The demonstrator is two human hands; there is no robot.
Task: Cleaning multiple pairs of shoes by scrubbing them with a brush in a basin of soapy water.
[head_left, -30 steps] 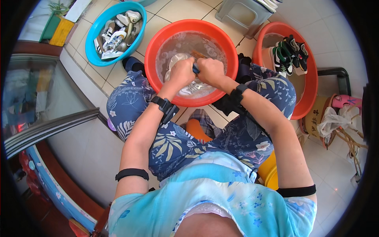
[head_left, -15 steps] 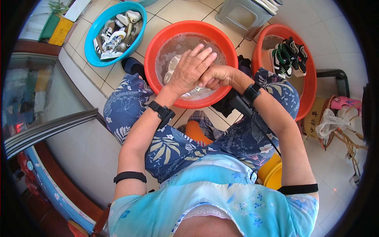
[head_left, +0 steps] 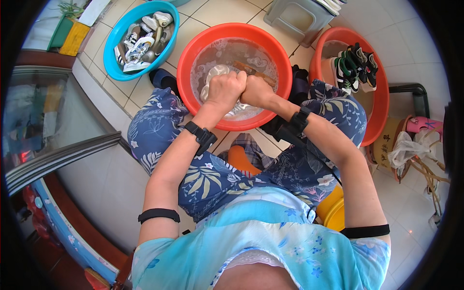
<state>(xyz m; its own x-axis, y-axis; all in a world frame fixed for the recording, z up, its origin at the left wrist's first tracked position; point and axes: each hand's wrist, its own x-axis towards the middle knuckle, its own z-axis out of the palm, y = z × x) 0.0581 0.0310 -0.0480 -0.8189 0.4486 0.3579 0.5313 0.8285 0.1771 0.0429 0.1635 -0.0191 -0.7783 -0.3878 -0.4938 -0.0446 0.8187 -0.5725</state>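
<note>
On the tiled floor [head_left: 212, 13], a red basin [head_left: 185, 72] holds a white object [head_left: 217, 69] in cloudy water [head_left: 234, 47], below the left hand [head_left: 226, 89] and right hand [head_left: 258, 91]. Their fingers are curled; whether around anything, I cannot tell. A blue basin [head_left: 109, 53] of shoes [head_left: 140, 48] stands leftward.

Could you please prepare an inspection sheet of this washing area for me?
Surface: tiled floor, with visible grout lines.
Job's things: red basin of sudsy water; a white item and a brown item in it, both partly hidden.
Clutter: blue basin of shoes at left; orange-red basin with dark-and-white shoes at right; grey stool; yellow bucket.
Hands: left hand and right hand curled closed together above the red basin; anything gripped is hidden.
Cables: thin black cord by the right forearm.
Surroundings: glass-panelled frame at left, pale tiled wall at right.
</note>
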